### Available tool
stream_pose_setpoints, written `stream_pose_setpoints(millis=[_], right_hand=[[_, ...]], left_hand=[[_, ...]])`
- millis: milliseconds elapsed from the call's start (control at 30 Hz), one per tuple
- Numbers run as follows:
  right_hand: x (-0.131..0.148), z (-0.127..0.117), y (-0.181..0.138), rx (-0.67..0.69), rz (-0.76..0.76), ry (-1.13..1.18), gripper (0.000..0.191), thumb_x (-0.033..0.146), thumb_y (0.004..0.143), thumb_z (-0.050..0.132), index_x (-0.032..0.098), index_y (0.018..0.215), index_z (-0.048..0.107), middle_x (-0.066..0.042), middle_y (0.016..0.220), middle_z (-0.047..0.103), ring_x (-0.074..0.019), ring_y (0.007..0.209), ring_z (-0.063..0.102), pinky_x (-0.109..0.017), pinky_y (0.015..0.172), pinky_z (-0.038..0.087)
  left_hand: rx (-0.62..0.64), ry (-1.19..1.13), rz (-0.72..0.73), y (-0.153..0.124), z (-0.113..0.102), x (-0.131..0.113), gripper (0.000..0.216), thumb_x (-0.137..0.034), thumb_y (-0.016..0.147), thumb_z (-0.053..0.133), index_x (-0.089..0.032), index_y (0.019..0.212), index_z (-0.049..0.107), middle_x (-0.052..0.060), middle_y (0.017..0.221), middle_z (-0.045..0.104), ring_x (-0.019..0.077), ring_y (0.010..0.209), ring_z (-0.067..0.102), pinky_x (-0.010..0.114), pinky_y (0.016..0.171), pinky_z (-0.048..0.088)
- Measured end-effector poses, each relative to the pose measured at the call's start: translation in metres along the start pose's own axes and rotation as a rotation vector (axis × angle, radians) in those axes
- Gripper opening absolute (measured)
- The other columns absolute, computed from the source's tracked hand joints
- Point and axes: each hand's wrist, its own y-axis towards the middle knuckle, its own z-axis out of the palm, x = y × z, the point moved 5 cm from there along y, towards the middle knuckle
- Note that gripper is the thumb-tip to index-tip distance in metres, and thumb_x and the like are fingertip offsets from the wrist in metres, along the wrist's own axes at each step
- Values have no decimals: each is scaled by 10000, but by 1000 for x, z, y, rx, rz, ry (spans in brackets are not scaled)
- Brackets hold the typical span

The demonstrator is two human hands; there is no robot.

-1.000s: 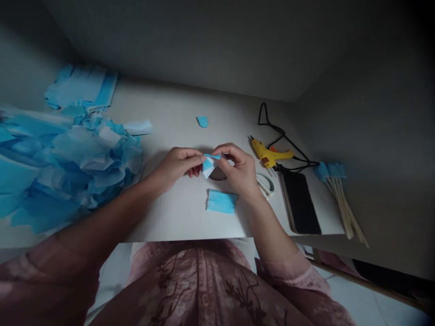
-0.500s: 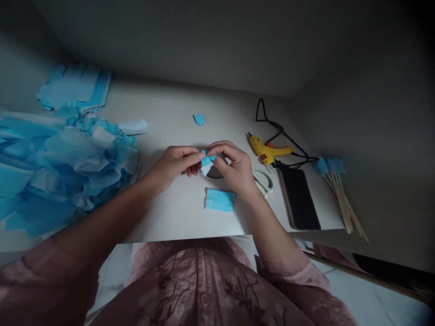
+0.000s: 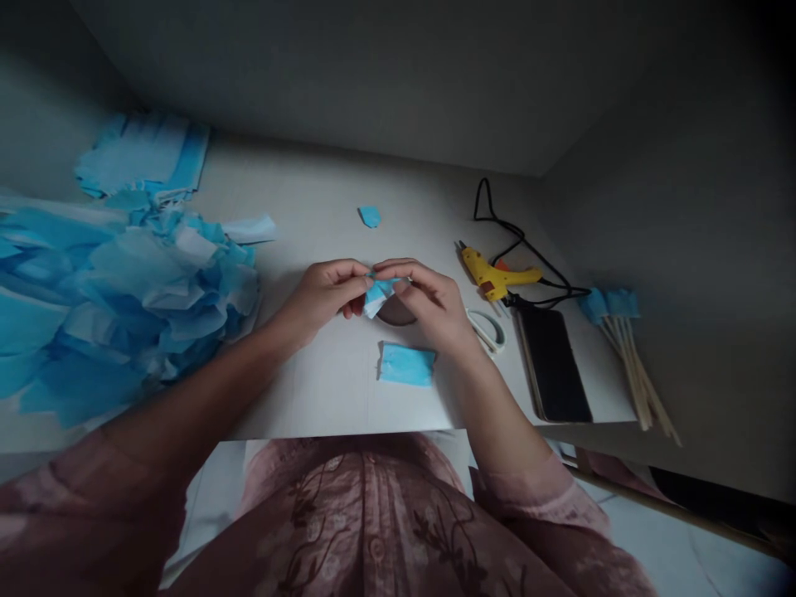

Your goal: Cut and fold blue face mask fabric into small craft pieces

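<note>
Two items were hard to ID: a dark round thing, its top covered by the R hand & the held piece, and a pale looped item, partly behind the R wrist. Pile of blue & white sheets ran off the frame's L edge, w/ the L forearm over its lower side. Far R corner was too dark to read.

L hand was nearly closed, thumb & index pinching one end of a small blue-white piece; its other fingers curled under, partly hidden. R hand was half curled, index stretched along the piece's top edge, thumb tip at its R end. Piece was held btwn both hands, just above the table; its folds were too small to make out.

Nearby: blue rectangle on the near side, blue scrap beyond the hands, yellow glue gun & phone to the R.
</note>
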Motion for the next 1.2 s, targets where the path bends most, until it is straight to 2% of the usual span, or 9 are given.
stream_pose_setpoints(millis=[133, 233, 367, 533, 667, 900, 1033, 1100, 1200], right_hand=[[-13, -1, -1, -55, 252, 212, 481, 636, 938, 539, 267, 1215, 675, -53, 1116, 720, -203, 1015, 672, -345, 842, 571], [-22, 3, -2, -79, 375, 282, 550, 729, 827, 635, 221, 1028, 694, -33, 886, 686, -164, 801, 645, -295, 707, 562], [-22, 11, -3, -14, 467, 275, 519, 700, 721, 762, 212, 829, 624, 16, 707, 632, -112, 630, 579, -234, 585, 480], [-21, 13, -2, -39, 440, 251, 506, 649, 663, 827, 217, 797, 601, 51, 623, 594, -97, 579, 537, -225, 567, 446], [-23, 13, 0, -89, 364, 249, 464, 611, 698, 818, 210, 751, 590, 49, 610, 597, -94, 569, 514, -225, 551, 422], [-22, 2, 1, -195, 282, 185, 417, 597, 786, 762, 214, 738, 603, 39, 639, 576, -110, 609, 508, -262, 622, 457], [-23, -8, 3, -242, 250, 180, 424, 623, 767, 769, 217, 761, 648, 38, 631, 573, -110, 589, 496, -258, 591, 435], [-22, -8, 3, -218, 253, 173, 420, 613, 757, 784, 212, 755, 659, 39, 616, 572, -105, 568, 480, -251, 561, 411], [-19, -2, 1, -143, 294, 165, 416, 592, 744, 803, 199, 739, 666, 48, 571, 543, -93, 529, 437, -240, 504, 347]], left_hand=[[-54, 34, 40, -1, -1, -3, 181, -346, 776, 657, -167, 753, 667, -17, 589, 603, 92, 522, 515, 214, 509, 409], [-84, 65, 88, -1, -1, -5, 165, -333, 766, 665, -168, 757, 670, -25, 587, 595, 90, 525, 510, 213, 513, 404], [-124, 110, 146, -1, -2, -6, 139, -308, 768, 658, -171, 746, 665, -38, 567, 569, 83, 509, 480, 211, 509, 386], [-135, 121, 170, 0, -1, -3, 143, -317, 789, 663, -177, 763, 662, -44, 574, 562, 84, 510, 483, 213, 510, 390], [-143, 91, 154, -1, 0, -1, 158, -335, 795, 685, -177, 790, 675, -44, 575, 571, 88, 520, 500, 212, 513, 396], [-25, -118, -12, -1, 3, 6, 231, -387, 780, 719, -156, 779, 707, 38, 729, 696, 103, 584, 558, 227, 537, 419], [-30, -276, -106, 2, 0, 12, 267, -387, 771, 730, -145, 883, 725, 65, 786, 718, 111, 592, 581, 238, 544, 428], [-29, -222, -86, 3, -1, 11, 302, -424, 786, 726, -145, 903, 728, 62, 779, 714, 115, 601, 585, 238, 544, 430], [2, 1, -4, 3, -2, 6, 314, -466, 792, 722, -153, 801, 715, 23, 666, 657, 114, 584, 555, 235, 551, 426]])
